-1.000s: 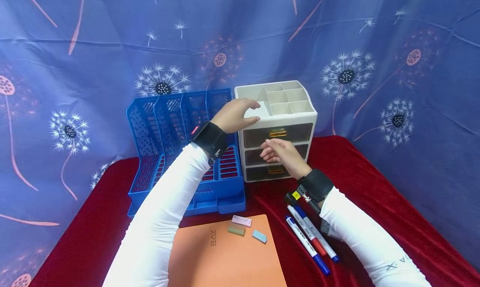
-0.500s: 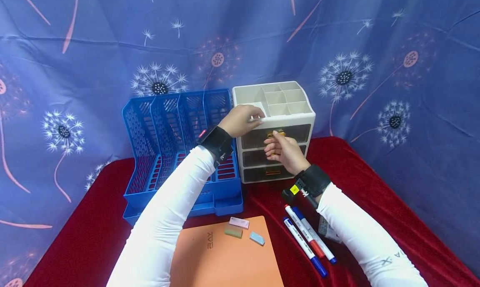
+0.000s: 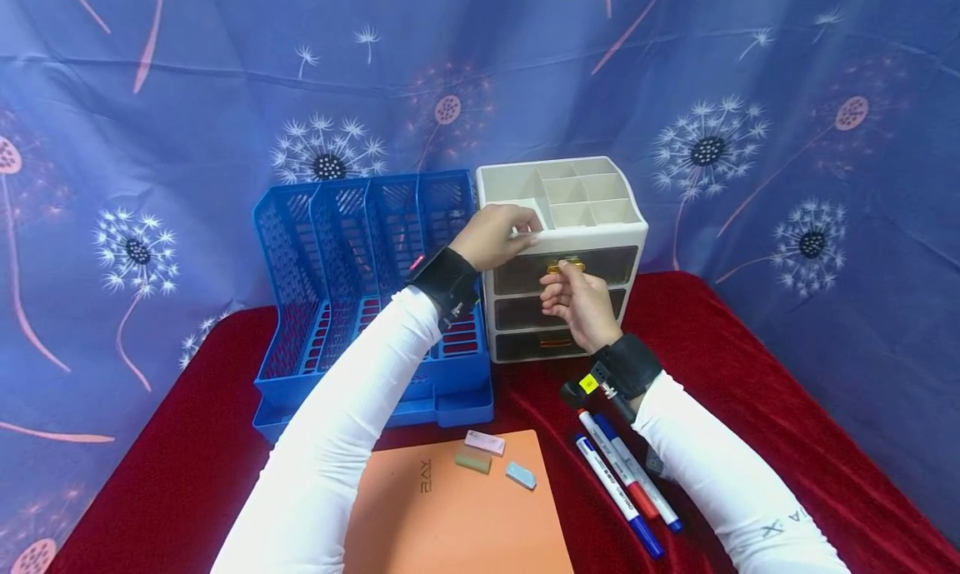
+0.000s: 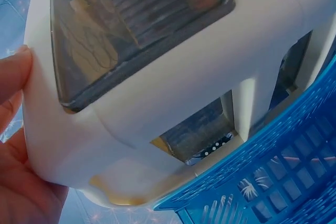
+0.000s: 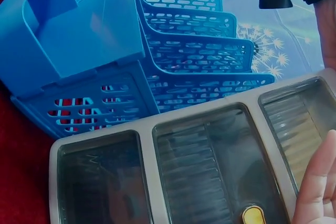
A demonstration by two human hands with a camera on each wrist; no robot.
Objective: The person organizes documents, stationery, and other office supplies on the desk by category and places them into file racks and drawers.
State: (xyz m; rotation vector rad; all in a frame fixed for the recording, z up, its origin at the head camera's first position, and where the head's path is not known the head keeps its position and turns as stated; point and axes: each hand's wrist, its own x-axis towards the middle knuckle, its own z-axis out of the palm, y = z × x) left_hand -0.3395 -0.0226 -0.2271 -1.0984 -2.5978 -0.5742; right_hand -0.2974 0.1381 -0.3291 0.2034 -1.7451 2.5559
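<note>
Blue rack (image 3: pixel 459 380): left of centre.
White drawer cabinet (image 3: pixel 588 240): just right of centre, beside the rack.
Left hand (image 3: pixel 497 236): gripping the cabinet's front rim.
Right hand (image 3: pixel 582 301): curled, seemingly pinching the top drawer's (image 3: pixel 613 263) partly hidden gold handle (image 3: pixel 554 267).

Left hand (image 3: pixel 495 236) grips, curled; right hand (image 3: pixel 583 301) pinches, lower.
</note>
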